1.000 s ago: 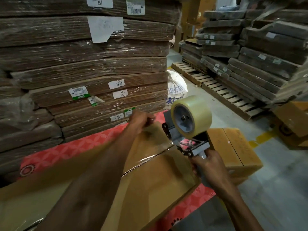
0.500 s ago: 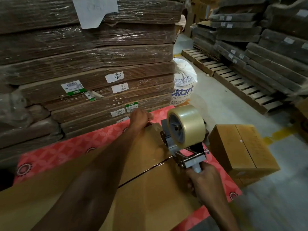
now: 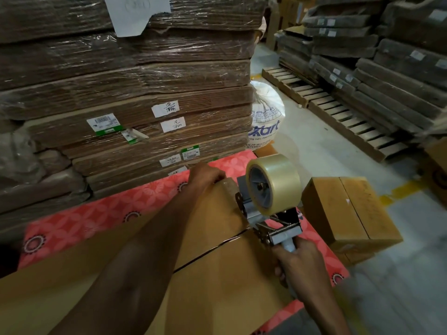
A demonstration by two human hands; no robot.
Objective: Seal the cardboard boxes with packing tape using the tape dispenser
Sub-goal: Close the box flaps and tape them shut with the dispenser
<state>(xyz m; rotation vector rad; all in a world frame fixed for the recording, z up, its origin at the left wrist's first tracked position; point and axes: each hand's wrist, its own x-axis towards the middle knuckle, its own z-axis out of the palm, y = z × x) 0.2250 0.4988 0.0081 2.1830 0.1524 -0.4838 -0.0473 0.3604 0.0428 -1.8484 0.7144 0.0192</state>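
The box (image 3: 217, 281) fills the lower frame, its seam (image 3: 212, 249) running from lower left to centre right, where the dispenser (image 3: 271, 209) sits near the box's right edge. The right hand (image 3: 300, 264) clamps its handle; the left hand (image 3: 205, 176) curls over the far edge (forearm crossing the seam).

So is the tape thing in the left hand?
No, the right hand grips the tape dispenser, while the left hand holds the cardboard box.

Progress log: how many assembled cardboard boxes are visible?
3: the large box nearest the camera, the small box on the floor to its right, the cut-off box at the right edge. More may be hidden.
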